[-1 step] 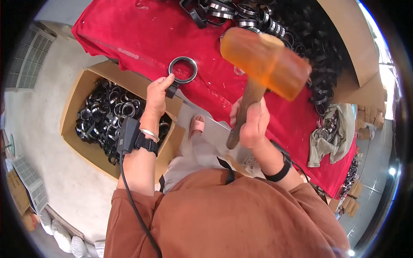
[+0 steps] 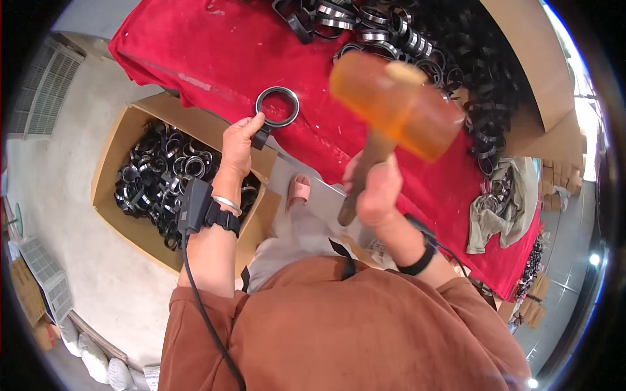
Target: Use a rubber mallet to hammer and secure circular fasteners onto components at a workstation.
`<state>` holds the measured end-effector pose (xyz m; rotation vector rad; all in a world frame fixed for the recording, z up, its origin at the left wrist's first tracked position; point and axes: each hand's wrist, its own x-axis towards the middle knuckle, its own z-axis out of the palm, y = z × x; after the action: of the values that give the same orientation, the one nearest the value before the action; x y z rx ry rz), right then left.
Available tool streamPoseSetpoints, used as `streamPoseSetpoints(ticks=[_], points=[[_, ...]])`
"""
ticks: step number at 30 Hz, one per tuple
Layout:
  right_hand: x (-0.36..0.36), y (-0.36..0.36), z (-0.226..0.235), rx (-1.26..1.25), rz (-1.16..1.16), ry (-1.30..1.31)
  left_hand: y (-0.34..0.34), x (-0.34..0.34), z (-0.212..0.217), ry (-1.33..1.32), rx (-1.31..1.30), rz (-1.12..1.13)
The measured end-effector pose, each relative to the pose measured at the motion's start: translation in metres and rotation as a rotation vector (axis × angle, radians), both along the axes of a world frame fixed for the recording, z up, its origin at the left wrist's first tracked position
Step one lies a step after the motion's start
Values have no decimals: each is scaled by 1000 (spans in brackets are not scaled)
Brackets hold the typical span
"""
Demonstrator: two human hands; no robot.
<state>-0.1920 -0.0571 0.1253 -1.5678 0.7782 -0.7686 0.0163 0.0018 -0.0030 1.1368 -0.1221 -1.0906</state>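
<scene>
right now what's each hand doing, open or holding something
Left hand: closed, holding a black ring with a silver rim.
Right hand: closed around the handle of an amber-headed mallet.

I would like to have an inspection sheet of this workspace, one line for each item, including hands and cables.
Surface: red cloth, with small pale marks.
Handled things: black-and-silver ring above the cloth; amber-headed mallet, its head motion-blurred.
Clutter: ring heap at the far right; cardboard box of similar pieces at left; grey-green fabric at right.
Hands: left hand grips the ring; right hand grips the mallet's wooden handle.
Cables: black cable from the left wrist device over the brown sleeve; another near the right wrist.
Surroundings: pale floor, white sacks, stacked cartons.
</scene>
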Motion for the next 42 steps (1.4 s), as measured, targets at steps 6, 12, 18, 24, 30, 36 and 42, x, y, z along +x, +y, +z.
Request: streamPoseSetpoints(ticks=[6,12,18,24,30,36,42], points=[[-12,0,-40,-3,165,656,10,5,-5,-114,12,-34],[-73,-9,-20,-19,161,620,130,52,-13,-471,488,42],[-112,-3,-31,89,155,670,-8,5,70,-1115,358,-62],[-125,1,-23,203,153,732,-177,-90,100,-1670,30,-497],[-130,-1,-20,158,87,670,-196,-76,84,-1637,-108,-334],[-118,-17,-15,205,37,611,-51,-21,73,-76,-101,51],[-50,-30,-9,202,82,540,35,-30,-20,442,-296,146]])
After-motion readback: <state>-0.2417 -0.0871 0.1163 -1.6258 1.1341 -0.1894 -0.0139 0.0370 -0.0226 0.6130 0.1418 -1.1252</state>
